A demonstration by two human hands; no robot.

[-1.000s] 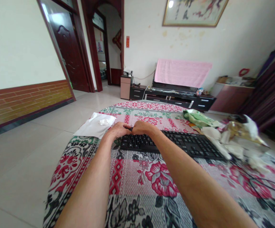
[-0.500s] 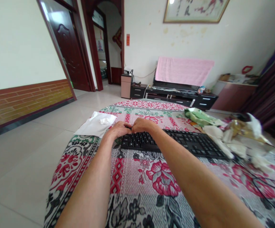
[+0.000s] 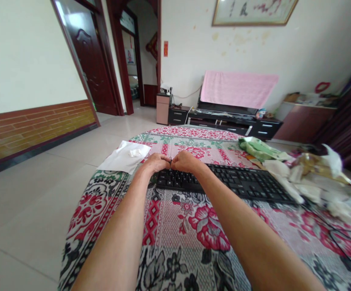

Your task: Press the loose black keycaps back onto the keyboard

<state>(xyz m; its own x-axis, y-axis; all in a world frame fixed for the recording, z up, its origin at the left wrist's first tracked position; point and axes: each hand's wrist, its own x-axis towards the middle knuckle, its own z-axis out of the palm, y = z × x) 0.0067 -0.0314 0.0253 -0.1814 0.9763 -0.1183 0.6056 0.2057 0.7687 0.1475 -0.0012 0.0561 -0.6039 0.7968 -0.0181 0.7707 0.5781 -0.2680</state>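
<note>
A black computer keyboard [image 3: 251,184] lies on the flowered tablecloth in front of me. My left hand [image 3: 157,162] is at its far left corner, with fingers bent inward and pressed together. Close against it, my right hand [image 3: 185,161] is closed in a pinch over the upper left keys. The fingertips of both hands meet at a small dark spot by the keyboard's back edge; what they hold there is too small to make out. My right hand and forearm hide part of the keys.
A white paper sheet [image 3: 122,159] with a crumpled white wad [image 3: 135,152] lies left of the keyboard. To the right are a green cloth or bag [image 3: 262,149] and crumpled wrapping [image 3: 311,173]. A black cable [image 3: 330,228] trails across the tablecloth [image 3: 206,226] at right.
The whole view has shifted slightly. Both hands stay at the keyboard's far left corner, their fingertips moved only a little.
</note>
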